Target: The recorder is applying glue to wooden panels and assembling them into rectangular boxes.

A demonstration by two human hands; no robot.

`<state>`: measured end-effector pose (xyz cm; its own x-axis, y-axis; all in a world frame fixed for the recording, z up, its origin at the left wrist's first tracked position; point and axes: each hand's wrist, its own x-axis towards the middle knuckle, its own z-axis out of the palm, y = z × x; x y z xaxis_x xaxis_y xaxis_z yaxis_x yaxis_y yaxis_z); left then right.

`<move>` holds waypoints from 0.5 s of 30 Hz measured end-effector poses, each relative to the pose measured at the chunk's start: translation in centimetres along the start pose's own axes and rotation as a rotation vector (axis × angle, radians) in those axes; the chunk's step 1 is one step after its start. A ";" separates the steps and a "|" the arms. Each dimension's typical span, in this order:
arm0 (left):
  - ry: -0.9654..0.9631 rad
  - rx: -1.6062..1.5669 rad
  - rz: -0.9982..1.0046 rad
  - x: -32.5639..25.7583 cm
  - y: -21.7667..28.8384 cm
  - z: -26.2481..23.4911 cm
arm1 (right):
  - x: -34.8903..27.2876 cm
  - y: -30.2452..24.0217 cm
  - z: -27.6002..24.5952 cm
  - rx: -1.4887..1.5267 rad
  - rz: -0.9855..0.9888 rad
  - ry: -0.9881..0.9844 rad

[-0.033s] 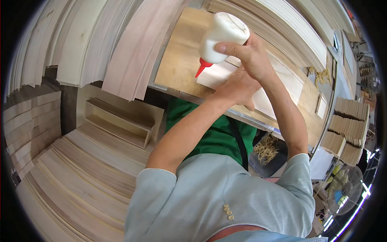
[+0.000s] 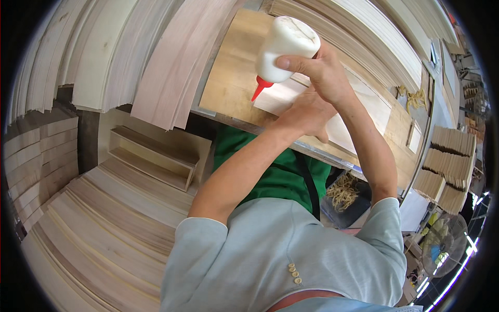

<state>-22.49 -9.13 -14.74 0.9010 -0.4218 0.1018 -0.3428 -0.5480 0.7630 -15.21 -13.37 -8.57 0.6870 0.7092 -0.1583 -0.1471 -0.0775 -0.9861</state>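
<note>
My right hand (image 2: 325, 70) is closed around a white glue bottle (image 2: 286, 49), which is tipped with its red nozzle (image 2: 261, 87) pointing down and to the left. Below it, my left hand (image 2: 307, 115) rests on a pale thin wooden panel (image 2: 366, 112), its thumb spread apart toward the near edge. The right hand covers most of the left fingers. Left of the left hand, the pale wood (image 2: 273, 99) shows beneath the nozzle tip. All this lies on a brown wooden board (image 2: 228, 78) on the workbench.
Long stacked wooden slats (image 2: 171, 62) stand at the left, with more strips (image 2: 358, 31) behind the board. A wooden tray-like box (image 2: 150, 161) sits lower left. Curly shavings (image 2: 343, 192) fill a dark bin under the bench. Bundled wood pieces (image 2: 447, 161) and a fan (image 2: 443, 244) are at right.
</note>
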 end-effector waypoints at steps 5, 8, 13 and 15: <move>0.113 0.043 0.044 0.1 -0.4 1.0 | 0.3 -0.3 0.7 -0.072 0.020 -0.037; 0.118 0.052 0.051 0.3 -0.4 1.0 | 0.4 -0.5 0.5 -0.099 0.009 -0.029; 0.070 0.035 0.065 0.4 -0.7 0.8 | 0.9 -0.6 -0.2 -0.113 -0.030 -0.015; 0.005 0.080 0.037 0.4 -0.5 0.8 | 1.2 -0.5 -0.6 -0.077 -0.052 0.002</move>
<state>-22.16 -9.64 -15.56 0.8885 -0.4395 0.1318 -0.3957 -0.5883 0.7052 -13.90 -12.88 -8.34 0.6935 0.7125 -0.1063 -0.0555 -0.0943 -0.9940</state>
